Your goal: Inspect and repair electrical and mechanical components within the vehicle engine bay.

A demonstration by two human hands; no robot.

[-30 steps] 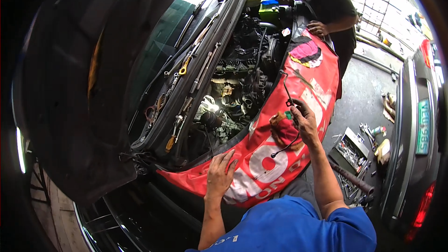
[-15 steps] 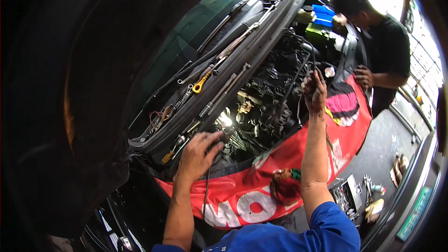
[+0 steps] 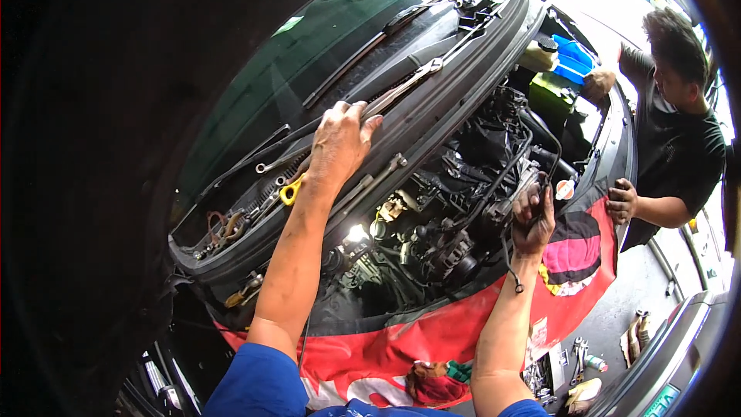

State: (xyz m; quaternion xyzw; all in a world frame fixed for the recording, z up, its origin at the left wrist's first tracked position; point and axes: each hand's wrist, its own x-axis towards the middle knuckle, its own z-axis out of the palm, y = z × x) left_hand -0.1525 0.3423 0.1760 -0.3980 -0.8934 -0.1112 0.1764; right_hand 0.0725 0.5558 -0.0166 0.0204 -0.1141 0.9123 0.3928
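Open car front, hood up on the left side. Right hand (image 3: 532, 220): fingers closed around a thin, dark, bent metal pipe (image 3: 507, 251), held above the near edge of the cluttered dark engine bay (image 3: 455, 177). Pipe's lower end, a small round eyelet, hangs below the fist, beside the wrist; its upper run is hard to separate from the hoses behind.

Left hand (image 3: 343, 139): stretched across to the black plastic cowl below the windshield, palm down, fingers partly curled over the row of tools there. Cannot tell whether it has hold of anything. Just beyond its fingertips, a long silver wrench (image 3: 421, 76); near the wrist, a yellow ring-ended tool (image 3: 289, 191). A slim steel bar (image 3: 372, 185) lies on the ledge between cowl and engine.

Bright light shining in the bay. Red fabric cover with white print (image 3: 370, 347) draped over the car's front edge; pink-and-black cloth (image 3: 579, 251) lying on it. Across the bay, a co-worker in a dark shirt (image 3: 671, 143), one hand resting at the cover's far edge.
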